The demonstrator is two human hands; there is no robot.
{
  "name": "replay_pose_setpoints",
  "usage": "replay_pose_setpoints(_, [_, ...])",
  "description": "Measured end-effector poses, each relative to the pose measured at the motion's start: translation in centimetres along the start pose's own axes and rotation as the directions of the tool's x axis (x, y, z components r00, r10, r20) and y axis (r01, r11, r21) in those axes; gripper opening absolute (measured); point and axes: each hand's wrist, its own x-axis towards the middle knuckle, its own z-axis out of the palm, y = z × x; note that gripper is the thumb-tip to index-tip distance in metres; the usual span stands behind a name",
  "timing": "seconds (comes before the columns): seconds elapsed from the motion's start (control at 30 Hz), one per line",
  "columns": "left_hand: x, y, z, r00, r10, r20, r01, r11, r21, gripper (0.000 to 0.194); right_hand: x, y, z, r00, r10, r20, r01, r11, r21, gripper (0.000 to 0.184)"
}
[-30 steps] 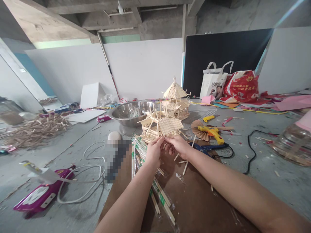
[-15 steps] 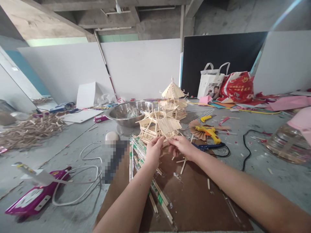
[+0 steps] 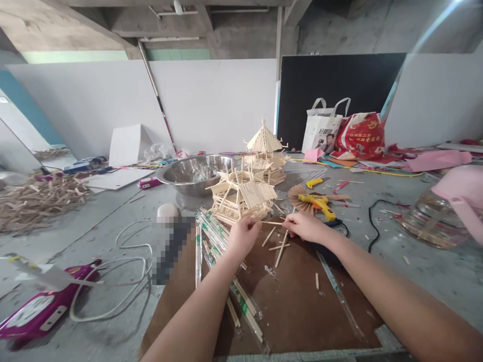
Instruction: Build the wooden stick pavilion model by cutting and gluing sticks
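A thin wooden stick (image 3: pixel 270 222) spans the gap between my two hands. My left hand (image 3: pixel 243 235) is closed on its left end, and my right hand (image 3: pixel 306 226) pinches the right end. Just beyond the hands stands a pavilion model of wooden sticks (image 3: pixel 258 193), with a slatted roof panel sloping toward me. Behind it rises a second stick model (image 3: pixel 264 140) with a pointed roof. Wrapped bundles of chopsticks (image 3: pixel 214 229) lie by my left hand. Short loose sticks (image 3: pixel 279 249) rest on the brown board (image 3: pixel 294 306) below my right hand.
A yellow glue gun (image 3: pixel 320 203) and a yellow-handled cutter (image 3: pixel 314 183) lie to the right, near a large clear bottle (image 3: pixel 426 221). On the left are a steel basin (image 3: pixel 177 173), a purple power strip (image 3: pixel 45 306) with a white cable and a pile of brown strips (image 3: pixel 41 198).
My hands have moved apart and slightly down from the model's roof edge, the right hand shifting rightward. The stick between them now shows clearly. The view has shifted slightly.
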Motion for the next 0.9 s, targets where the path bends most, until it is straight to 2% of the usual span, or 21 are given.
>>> replay_pose_setpoints(0.1, [-0.4,-0.1,0.3,0.992,0.104,0.074,-0.123,0.931,0.343,0.021,0.3,0.0,0.0,0.991,0.013,-0.136,-0.044,0.973,-0.229,0.026])
replay_pose_setpoints(0.23, [-0.9,-0.1,0.4,0.966,0.054,0.253,-0.181,0.839,0.514,0.016,0.7,-0.1,0.9,0.969,0.062,-0.238,-0.135,0.944,-0.302,0.027])
replay_pose_setpoints(0.43, [-1.0,-0.2,0.3,0.955,0.072,0.289,-0.222,0.819,0.529,0.014,0.7,0.1,1.7,0.961,0.012,-0.276,-0.110,0.934,-0.341,0.025])
replay_pose_setpoints(0.53, [-1.0,-0.5,0.6,0.958,0.090,0.274,-0.230,0.809,0.541,0.016,0.4,0.1,1.6,0.962,-0.015,-0.274,-0.084,0.934,-0.347,0.025])
replay_pose_setpoints(0.6, [-0.9,-0.7,0.8,0.962,0.096,0.255,-0.224,0.813,0.538,0.017,0.1,-0.1,1.5,0.961,-0.082,-0.262,-0.016,0.937,-0.350,0.023])
replay_pose_setpoints(0.67, [-0.8,-0.8,1.1,0.966,0.113,0.232,-0.222,0.820,0.527,0.018,-0.1,-0.4,1.6,0.948,-0.206,-0.241,0.109,0.925,-0.363,0.022])
replay_pose_setpoints(0.73, [-0.8,-0.9,1.3,0.971,0.131,0.202,-0.218,0.831,0.511,0.019,-0.4,-0.8,1.8,0.922,-0.339,-0.187,0.247,0.887,-0.390,0.022])
replay_pose_setpoints(0.8, [-0.8,-0.8,1.4,0.976,0.139,0.170,-0.206,0.850,0.485,0.020,-0.5,-1.1,2.2,0.900,-0.421,-0.109,0.344,0.842,-0.416,0.023])
replay_pose_setpoints(0.9, [-0.8,-0.6,1.1,0.977,0.161,0.138,-0.206,0.876,0.437,0.020,-0.6,-1.1,2.9,0.895,-0.439,-0.076,0.359,0.813,-0.458,0.024])
